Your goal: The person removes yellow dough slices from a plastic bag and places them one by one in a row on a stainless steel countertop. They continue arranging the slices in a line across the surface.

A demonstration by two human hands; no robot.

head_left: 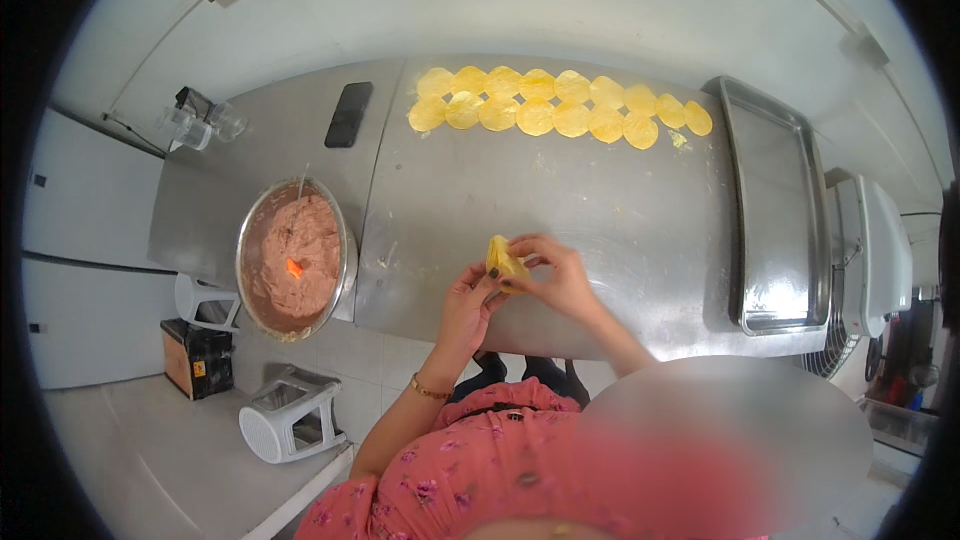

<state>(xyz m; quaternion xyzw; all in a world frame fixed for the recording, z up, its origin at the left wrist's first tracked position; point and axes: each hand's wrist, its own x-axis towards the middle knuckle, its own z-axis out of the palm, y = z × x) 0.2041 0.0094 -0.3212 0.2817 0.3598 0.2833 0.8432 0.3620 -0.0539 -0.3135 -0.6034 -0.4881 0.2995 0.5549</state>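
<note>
Both hands hold a small stack of thin yellow tortilla-like rounds [499,255] above the near edge of the steel table. My left hand [468,302] pinches the stack from below and the left. From the right, my right hand [556,278] has its fingers closed on the upper edge of the same stack. The fingers partly cover the stack, and how many rounds are in it cannot be made out. Two rows of similar yellow rounds [535,117] lie flat along the far side of the table, some overlapping.
A metal bowl [349,270] of pink paste, with an orange-tipped utensil [294,268] in it, stands at left. Behind it are a black phone [348,115] and clear glasses [187,127]. At right lie a metal tray [735,190] and a white appliance [880,250]. White stools [262,430] stand lower left.
</note>
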